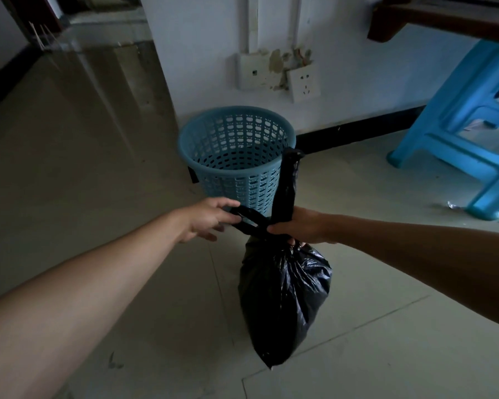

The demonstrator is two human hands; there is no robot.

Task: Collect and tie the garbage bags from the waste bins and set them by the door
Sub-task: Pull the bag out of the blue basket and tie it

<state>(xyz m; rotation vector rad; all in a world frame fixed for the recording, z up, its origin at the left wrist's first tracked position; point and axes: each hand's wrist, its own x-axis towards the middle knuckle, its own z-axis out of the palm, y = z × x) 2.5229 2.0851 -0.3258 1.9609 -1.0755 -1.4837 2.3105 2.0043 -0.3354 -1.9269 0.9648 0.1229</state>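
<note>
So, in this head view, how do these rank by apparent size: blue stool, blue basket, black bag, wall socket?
1. Blue stool, though partly cropped.
2. Blue basket and black bag: about alike, and the bag is nearer.
3. Wall socket.

blue stool [461, 90] cut by right edge, bin [234, 168] base hidden
</note>
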